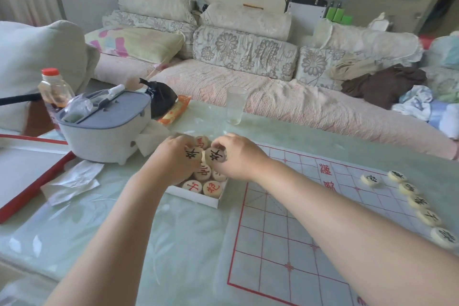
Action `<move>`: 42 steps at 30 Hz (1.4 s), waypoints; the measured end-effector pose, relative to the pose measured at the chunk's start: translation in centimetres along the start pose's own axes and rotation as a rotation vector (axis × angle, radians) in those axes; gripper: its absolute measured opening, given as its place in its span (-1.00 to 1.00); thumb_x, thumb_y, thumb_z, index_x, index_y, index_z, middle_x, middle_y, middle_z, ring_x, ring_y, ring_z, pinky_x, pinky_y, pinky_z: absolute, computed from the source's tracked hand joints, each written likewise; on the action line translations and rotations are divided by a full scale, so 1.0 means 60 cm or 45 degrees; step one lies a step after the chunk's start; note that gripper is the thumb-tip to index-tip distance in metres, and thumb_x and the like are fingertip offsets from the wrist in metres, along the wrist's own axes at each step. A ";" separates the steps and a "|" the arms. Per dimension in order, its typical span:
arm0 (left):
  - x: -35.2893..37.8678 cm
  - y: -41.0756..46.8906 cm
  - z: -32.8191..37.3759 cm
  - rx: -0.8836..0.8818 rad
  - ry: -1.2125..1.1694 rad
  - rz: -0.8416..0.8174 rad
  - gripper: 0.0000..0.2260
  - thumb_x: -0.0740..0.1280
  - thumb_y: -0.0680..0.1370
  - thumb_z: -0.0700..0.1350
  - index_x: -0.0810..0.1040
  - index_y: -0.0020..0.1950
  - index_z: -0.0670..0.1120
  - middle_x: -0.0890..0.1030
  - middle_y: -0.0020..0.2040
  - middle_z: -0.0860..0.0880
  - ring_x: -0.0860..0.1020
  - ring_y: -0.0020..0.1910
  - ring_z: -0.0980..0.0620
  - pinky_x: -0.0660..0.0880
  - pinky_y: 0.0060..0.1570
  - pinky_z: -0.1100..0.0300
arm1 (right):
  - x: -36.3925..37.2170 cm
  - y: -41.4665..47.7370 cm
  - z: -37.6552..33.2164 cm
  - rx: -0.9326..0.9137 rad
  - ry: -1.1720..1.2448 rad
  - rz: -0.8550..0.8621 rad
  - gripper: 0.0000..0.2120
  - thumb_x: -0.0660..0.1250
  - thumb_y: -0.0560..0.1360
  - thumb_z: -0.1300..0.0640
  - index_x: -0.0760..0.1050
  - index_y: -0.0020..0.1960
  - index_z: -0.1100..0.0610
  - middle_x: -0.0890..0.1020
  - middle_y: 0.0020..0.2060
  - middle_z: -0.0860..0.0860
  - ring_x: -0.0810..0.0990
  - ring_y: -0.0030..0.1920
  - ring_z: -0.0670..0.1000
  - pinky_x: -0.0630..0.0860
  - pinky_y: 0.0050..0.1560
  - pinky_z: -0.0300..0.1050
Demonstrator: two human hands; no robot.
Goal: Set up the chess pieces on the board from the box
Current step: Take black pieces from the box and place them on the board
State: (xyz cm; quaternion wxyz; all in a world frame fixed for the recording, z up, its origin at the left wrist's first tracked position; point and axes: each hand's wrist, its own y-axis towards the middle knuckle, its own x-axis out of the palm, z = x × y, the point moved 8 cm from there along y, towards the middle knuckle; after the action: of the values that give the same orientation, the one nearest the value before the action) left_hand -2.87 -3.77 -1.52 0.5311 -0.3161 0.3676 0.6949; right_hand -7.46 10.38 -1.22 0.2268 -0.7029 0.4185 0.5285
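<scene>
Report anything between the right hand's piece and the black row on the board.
Nothing tall. The right hand holds its black piece over the box; open board runs to the row, with one lone piece beside its far end.

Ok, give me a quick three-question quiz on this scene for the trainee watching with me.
1. True or false: the left hand and right hand each hold a black-lettered piece.
2. How many pieces are visible on the board?
3. The box sits: A) left of the board, B) on the board, C) right of the board.
Key: 1 true; 2 six; 3 A.
</scene>
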 end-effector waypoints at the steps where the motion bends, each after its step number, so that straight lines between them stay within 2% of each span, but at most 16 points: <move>1: 0.013 0.000 0.024 0.028 -0.006 -0.014 -0.60 0.43 0.42 0.01 0.48 0.24 0.04 0.48 0.15 0.04 0.42 0.15 0.00 0.37 0.08 0.18 | -0.012 -0.024 0.024 0.040 0.003 0.002 -0.62 0.36 0.47 -0.17 0.52 0.21 -0.01 0.52 0.10 -0.02 0.52 0.12 0.03 0.48 0.14 -0.05; 4: 0.054 -0.008 0.104 0.110 0.003 -0.100 -0.56 0.44 0.40 0.04 0.48 0.24 0.03 0.49 0.16 0.01 0.41 0.04 0.03 0.36 -0.02 0.18 | -0.047 -0.098 0.094 0.139 -0.008 0.038 -0.63 0.35 0.45 -0.18 0.54 0.16 -0.02 0.52 0.06 -0.05 0.54 0.09 0.02 0.50 0.14 -0.03; 7: 0.095 -0.025 0.186 0.186 0.017 -0.194 -0.55 0.46 0.40 0.01 0.48 0.26 0.03 0.47 0.08 0.01 0.41 -0.02 0.03 0.32 -0.08 0.19 | -0.085 -0.171 0.155 0.242 -0.026 0.069 -0.62 0.30 0.45 -0.23 0.54 0.15 -0.04 0.54 0.06 -0.08 0.54 0.09 0.01 0.52 0.14 -0.02; 11: 0.150 -0.052 0.280 0.308 0.042 -0.285 -0.56 0.45 0.40 0.05 0.48 0.25 0.06 0.44 0.06 0.06 0.43 -0.02 0.04 0.38 0.06 0.17 | -0.130 -0.257 0.225 0.356 -0.065 0.100 -0.64 0.31 0.48 -0.20 0.54 0.17 -0.04 0.57 0.08 -0.07 0.54 0.11 0.01 0.51 0.13 -0.03; 13: 0.180 -0.064 0.317 0.322 -0.044 -0.376 -0.58 0.45 0.41 0.02 0.49 0.24 0.06 0.47 0.12 0.04 0.48 -0.04 0.03 0.42 -0.13 0.26 | -0.148 -0.294 0.260 0.410 -0.096 0.122 -0.67 0.30 0.50 -0.20 0.55 0.16 -0.04 0.58 0.06 -0.06 0.54 0.12 0.01 0.51 0.11 -0.05; 14: 0.195 -0.068 0.334 0.315 -0.108 -0.423 -0.59 0.45 0.40 -0.02 0.49 0.23 0.05 0.48 0.14 0.02 0.52 -0.05 0.01 0.48 -0.21 0.24 | -0.154 -0.310 0.280 0.448 -0.102 0.128 -0.67 0.30 0.50 -0.20 0.56 0.15 -0.04 0.59 0.07 -0.05 0.54 0.12 0.01 0.51 0.11 -0.06; 16: 0.225 -0.074 0.362 0.314 -0.163 -0.496 -0.62 0.44 0.40 -0.07 0.51 0.21 0.03 0.51 0.15 0.01 0.56 -0.03 -0.03 0.56 -0.18 0.12 | -0.167 -0.337 0.322 0.525 -0.101 0.149 -0.68 0.32 0.50 -0.18 0.57 0.16 -0.04 0.60 0.10 -0.05 0.54 0.14 0.00 0.49 0.13 -0.07; 18: 0.254 -0.075 0.383 0.317 -0.163 -0.553 -0.64 0.41 0.41 -0.11 0.52 0.20 0.02 0.53 0.15 0.00 0.59 0.00 -0.06 0.58 -0.11 0.08 | -0.178 -0.358 0.367 0.606 -0.105 0.173 -0.66 0.38 0.48 -0.16 0.56 0.20 -0.06 0.60 0.15 -0.05 0.54 0.17 0.00 0.48 0.14 -0.08; 22: 0.302 -0.066 0.412 0.307 -0.194 -0.630 -0.65 0.43 0.39 -0.05 0.52 0.16 0.08 0.56 0.11 0.04 0.60 0.02 -0.04 0.59 0.00 0.04 | -0.190 -0.385 0.457 0.771 -0.072 0.238 -0.61 0.45 0.44 -0.10 0.56 0.23 -0.04 0.62 0.15 -0.07 0.56 0.19 0.01 0.49 0.18 -0.06; 25: 0.331 -0.053 0.428 0.254 -0.316 -0.688 -0.67 0.47 0.39 -0.03 0.54 0.13 0.09 0.56 0.01 0.14 0.59 -0.03 -0.03 0.60 -0.08 0.04 | -0.184 -0.389 0.515 0.845 -0.056 0.265 -0.54 0.47 0.39 -0.15 0.51 0.25 -0.09 0.60 0.19 -0.09 0.55 0.19 -0.02 0.48 0.20 -0.06; 30: 0.378 -0.019 0.434 0.205 -0.392 -0.705 -0.59 0.54 0.35 -0.10 0.55 0.15 0.09 0.54 0.12 0.06 0.55 0.00 -0.01 0.51 -0.09 0.16 | -0.170 -0.367 0.568 0.843 -0.034 0.240 -0.59 0.47 0.42 -0.12 0.49 0.22 -0.09 0.58 0.16 -0.10 0.54 0.15 -0.01 0.48 0.14 -0.07; 34: 0.402 0.000 0.439 0.185 -0.500 -0.705 -0.55 0.54 0.36 -0.13 0.54 0.21 0.05 0.55 0.08 0.08 0.54 -0.01 0.03 0.48 -0.07 0.21 | -0.160 -0.337 0.570 0.755 -0.051 0.217 -0.72 0.42 0.47 -0.12 0.52 0.13 -0.08 0.60 0.10 -0.11 0.56 0.08 -0.01 0.50 0.05 -0.08; 39: 0.419 0.007 0.443 0.138 -0.577 -0.665 -0.53 0.54 0.36 -0.16 0.51 0.24 0.01 0.56 0.08 0.06 0.52 -0.07 0.07 0.40 -0.25 0.28 | -0.140 -0.323 0.573 0.706 -0.083 0.126 -0.72 0.41 0.49 -0.12 0.55 0.17 -0.09 0.60 0.14 -0.11 0.56 0.14 -0.01 0.50 0.05 -0.10; 42: 0.425 0.006 0.444 0.124 -0.614 -0.662 -0.52 0.56 0.34 -0.20 0.53 0.22 -0.02 0.58 0.07 0.04 0.54 -0.08 0.06 0.40 -0.26 0.30 | -0.147 -0.321 0.577 0.698 -0.002 0.152 -0.72 0.41 0.48 -0.14 0.58 0.15 -0.10 0.56 0.16 -0.10 0.53 0.15 -0.02 0.47 0.07 -0.11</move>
State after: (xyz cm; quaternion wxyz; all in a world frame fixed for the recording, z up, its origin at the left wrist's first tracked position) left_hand -10.54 31.61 -8.50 0.7760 -0.2003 0.1715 0.5729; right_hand -11.45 50.32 -7.08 0.3774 -0.5891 0.5863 0.4085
